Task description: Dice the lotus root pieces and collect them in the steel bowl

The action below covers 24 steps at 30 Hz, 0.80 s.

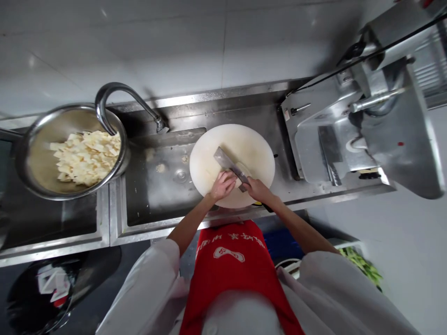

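My right hand (257,190) is closed round the grip end of a cleaver (226,161). Its broad metal blade lies slantwise over a round white cutting board (204,153), pointing to the far left. Close to the near side of the blade, my left hand (223,186) rests on the board with curled fingers. Whatever lies under those fingers is hidden. Some pale matter shows beside the blade, but it blends with the board and its kind is unclear.
A steel bowl (26,153) of pale slices (89,158) stands left, under a curved faucet (129,88). The board partly overhangs a sink (153,186). To the right is a slicing machine (401,125), with another cleaver (330,151) beside it. Below left sits a black-lined bin (24,298).
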Each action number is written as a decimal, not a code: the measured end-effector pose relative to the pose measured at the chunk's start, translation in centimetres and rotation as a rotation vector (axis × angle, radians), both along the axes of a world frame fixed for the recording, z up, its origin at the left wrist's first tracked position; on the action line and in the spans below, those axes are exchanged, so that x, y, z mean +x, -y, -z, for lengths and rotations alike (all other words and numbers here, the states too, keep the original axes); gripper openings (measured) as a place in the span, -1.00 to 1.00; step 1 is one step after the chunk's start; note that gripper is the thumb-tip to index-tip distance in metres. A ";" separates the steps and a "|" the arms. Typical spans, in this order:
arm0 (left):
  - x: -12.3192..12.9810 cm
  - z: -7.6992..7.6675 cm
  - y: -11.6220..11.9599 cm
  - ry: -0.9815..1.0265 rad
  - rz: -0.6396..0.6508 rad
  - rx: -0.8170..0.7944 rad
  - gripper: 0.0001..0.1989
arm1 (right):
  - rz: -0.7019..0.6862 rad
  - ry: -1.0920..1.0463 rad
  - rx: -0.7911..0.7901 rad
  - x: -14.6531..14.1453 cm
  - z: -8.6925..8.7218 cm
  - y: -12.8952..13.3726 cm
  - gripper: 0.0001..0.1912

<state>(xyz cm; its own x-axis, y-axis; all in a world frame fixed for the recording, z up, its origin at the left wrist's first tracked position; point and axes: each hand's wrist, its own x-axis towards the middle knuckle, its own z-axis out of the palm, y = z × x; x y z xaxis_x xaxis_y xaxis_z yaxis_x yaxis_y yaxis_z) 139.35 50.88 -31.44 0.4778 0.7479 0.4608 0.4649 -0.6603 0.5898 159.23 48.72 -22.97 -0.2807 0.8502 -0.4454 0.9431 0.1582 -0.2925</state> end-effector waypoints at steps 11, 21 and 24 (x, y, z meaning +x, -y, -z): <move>2.0 1.3 -0.8 -0.096 0.012 -0.005 -0.75 | 0.109 0.226 -0.043 1.5 -3.5 4.8 -0.67; 1.6 1.4 -0.7 -0.063 0.045 -0.058 -0.72 | 0.055 0.157 -0.035 -1.6 -1.8 0.3 -0.69; 1.5 1.1 -0.6 -0.051 0.009 -0.052 -0.73 | 0.032 0.141 0.002 0.2 -2.5 -0.1 -0.69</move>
